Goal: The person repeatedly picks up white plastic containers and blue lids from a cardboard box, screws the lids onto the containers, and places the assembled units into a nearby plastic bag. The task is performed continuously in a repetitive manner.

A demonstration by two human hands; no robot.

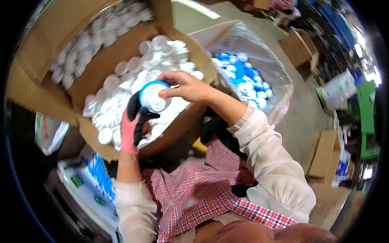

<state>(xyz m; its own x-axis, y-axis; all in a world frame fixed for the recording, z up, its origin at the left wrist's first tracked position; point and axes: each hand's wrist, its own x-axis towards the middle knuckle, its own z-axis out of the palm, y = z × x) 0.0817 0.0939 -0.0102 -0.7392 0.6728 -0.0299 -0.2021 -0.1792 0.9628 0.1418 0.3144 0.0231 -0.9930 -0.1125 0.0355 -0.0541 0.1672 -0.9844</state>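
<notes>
A round white plastic lid with a blue rim (155, 100) is held up over a large cardboard box (178, 125). My left hand (133, 123), in a pink and black glove, grips it from the left and below. From the right, my bare right hand (184, 87) pinches it, thumb on the white face and fingers at the blue edge. Beneath both hands, the box holds a heap of loose white plastic lids (111, 103). Part of that heap is hidden behind my hands.
Right of the box stands a silver-lined container (279, 81) holding blue and white lids (247, 77). More white pieces (85, 44) lie beyond a cardboard flap. At lower left sits a white bag (77, 182) beside blue strands (101, 174). Cardboard boxes (324, 158) stand on the right.
</notes>
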